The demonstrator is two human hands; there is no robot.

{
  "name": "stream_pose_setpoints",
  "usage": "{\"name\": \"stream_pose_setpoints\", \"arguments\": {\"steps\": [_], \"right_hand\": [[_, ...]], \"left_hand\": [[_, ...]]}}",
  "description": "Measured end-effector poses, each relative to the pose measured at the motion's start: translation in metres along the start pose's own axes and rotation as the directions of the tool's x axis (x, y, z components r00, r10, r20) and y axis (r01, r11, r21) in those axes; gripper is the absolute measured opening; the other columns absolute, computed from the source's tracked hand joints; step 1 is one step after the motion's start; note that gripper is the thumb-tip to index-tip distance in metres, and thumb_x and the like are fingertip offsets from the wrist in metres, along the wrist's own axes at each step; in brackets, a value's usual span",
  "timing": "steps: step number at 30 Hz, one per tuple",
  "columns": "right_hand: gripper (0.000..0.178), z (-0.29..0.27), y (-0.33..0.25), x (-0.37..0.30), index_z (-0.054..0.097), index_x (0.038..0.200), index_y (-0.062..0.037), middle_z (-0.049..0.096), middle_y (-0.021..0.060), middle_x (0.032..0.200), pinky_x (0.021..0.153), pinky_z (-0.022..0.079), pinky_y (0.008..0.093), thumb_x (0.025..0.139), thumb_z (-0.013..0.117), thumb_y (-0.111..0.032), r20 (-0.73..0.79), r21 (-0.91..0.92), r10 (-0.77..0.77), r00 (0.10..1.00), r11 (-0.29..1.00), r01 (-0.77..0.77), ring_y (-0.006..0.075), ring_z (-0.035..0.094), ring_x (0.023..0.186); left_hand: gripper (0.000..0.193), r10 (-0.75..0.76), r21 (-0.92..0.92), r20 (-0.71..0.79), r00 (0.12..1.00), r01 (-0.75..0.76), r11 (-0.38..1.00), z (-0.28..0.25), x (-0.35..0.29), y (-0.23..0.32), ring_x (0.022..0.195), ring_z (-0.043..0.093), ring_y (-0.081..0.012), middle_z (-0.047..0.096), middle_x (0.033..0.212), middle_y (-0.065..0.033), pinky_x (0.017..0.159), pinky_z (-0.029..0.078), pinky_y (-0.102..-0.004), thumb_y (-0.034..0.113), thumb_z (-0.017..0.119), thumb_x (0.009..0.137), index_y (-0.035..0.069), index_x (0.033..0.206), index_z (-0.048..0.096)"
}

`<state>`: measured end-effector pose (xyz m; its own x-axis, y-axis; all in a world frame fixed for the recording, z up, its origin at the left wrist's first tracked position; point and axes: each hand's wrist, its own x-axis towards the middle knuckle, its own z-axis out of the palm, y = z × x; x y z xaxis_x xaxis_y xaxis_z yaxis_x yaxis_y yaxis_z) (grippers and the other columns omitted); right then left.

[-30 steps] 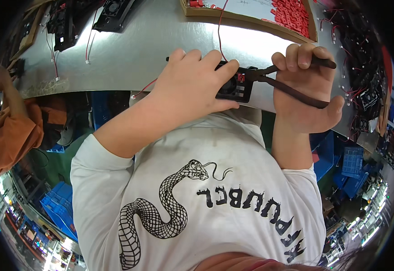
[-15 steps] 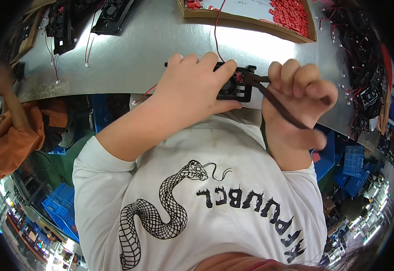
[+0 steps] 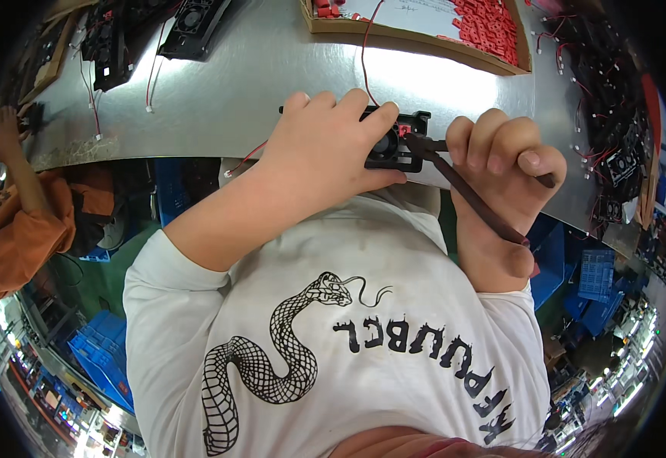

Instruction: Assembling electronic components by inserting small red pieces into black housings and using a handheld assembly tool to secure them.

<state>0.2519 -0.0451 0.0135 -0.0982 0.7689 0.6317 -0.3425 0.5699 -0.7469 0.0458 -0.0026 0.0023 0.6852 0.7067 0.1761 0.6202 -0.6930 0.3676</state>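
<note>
My left hand (image 3: 325, 145) is closed over a black plastic fan housing (image 3: 386, 146) at the table's near edge, covering its left half. A small red plastic piece (image 3: 405, 130) sits at the right end of the housing, beside the round fan. In my right hand (image 3: 505, 164) is a pair of pliers (image 3: 479, 204), fingers round one dark handle and thumb on the other. The pliers' jaws are at the lower right of the red piece; whether they touch it I cannot tell. A thin red wire (image 3: 364, 65) runs up from the housing.
A cardboard tray (image 3: 417, 42) of small red pieces stands beyond my hands. Black fan housings with wires (image 3: 192, 27) lie at the far left, and more (image 3: 615, 160) are heaped at right. At left, a co-worker's hand (image 3: 5, 131) is beside a dark part. Blue crates (image 3: 104, 351) stand below.
The pliers' jaws have shifted slightly toward me, showing more of the red piece. My right thumb and its handle have moved down. My left hand has stayed on the housing.
</note>
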Motion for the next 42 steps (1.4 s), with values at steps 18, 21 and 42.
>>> {"name": "stream_pose_setpoints", "arguments": {"steps": [18,21,42], "right_hand": [[0.077,0.006,0.003,0.016,0.045,0.127,-0.0145,0.044,0.0053,0.105,0.078,0.039,0.0374,0.078,0.084,-0.06,-0.405,0.128,0.214,0.889,0.976,-0.177,0.0202,0.044,0.09],[0.081,-0.023,-0.004,-0.002,0.049,0.129,-0.0163,0.044,0.0027,0.107,0.082,0.039,0.0375,0.076,0.078,-0.07,-0.331,0.09,-0.044,0.943,0.993,0.078,0.0198,0.044,0.092],[0.08,-0.369,-0.107,-0.032,0.057,0.138,0.0013,0.063,0.027,0.131,0.104,0.051,0.0447,0.08,0.078,-0.05,-0.767,-0.437,-0.323,0.554,-0.369,-0.82,0.0408,0.061,0.124]], "left_hand": [[0.07,0.036,0.096,-0.013,0.999,-0.035,0.995,0.002,-0.004,-0.001,0.083,0.061,-0.0243,0.062,0.1,-0.0034,0.078,0.042,-0.0405,0.055,0.084,0.071,0.018,0.128,0.064],[0.071,0.052,0.053,-0.029,0.998,-0.05,0.997,-0.001,-0.002,-0.004,0.084,0.063,-0.0262,0.063,0.1,-0.0055,0.077,0.044,-0.0423,0.055,0.084,0.071,0.018,0.128,0.065],[0.069,0.036,0.308,-0.323,0.946,0.069,0.949,-0.049,-0.038,-0.12,0.128,0.053,-0.0426,0.056,0.142,-0.0207,0.109,0.04,-0.0514,0.024,0.079,0.083,0.004,0.144,0.054]]}}
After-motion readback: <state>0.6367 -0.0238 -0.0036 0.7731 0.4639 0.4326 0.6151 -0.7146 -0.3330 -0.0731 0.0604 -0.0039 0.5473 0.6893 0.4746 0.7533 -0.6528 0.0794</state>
